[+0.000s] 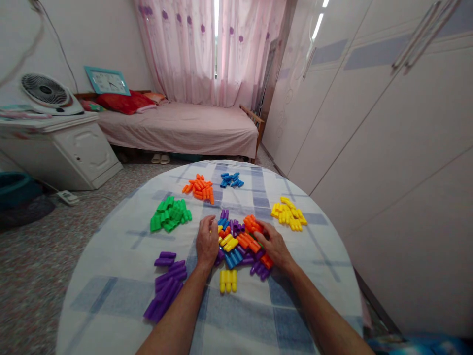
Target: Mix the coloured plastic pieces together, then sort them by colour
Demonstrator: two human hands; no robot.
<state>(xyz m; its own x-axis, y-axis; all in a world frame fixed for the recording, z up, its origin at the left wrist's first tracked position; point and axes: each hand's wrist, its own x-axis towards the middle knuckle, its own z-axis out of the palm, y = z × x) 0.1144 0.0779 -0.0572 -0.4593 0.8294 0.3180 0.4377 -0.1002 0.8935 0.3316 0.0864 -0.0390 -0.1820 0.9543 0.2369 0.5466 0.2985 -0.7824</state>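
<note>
A mixed heap of coloured plastic pieces (240, 244) lies in the middle of a round table covered with a blue-checked cloth (121, 276). My left hand (207, 241) rests palm down on the heap's left edge, fingers curled over the pieces; what it grips is hidden. My right hand (273, 246) lies on the heap's right side, fingertips touching orange pieces (248, 240). Sorted piles lie around: green (170, 214), orange (199, 189), blue (231, 180), yellow (288, 214), purple (166, 283). Three yellow pieces (228, 280) lie side by side near me.
A white wardrobe (388, 123) stands close on the right. A pink bed (185, 125) is at the back under curtains. A white cabinet (74, 148) with a fan (50, 93) stands left, with a power strip (67, 197) on the floor.
</note>
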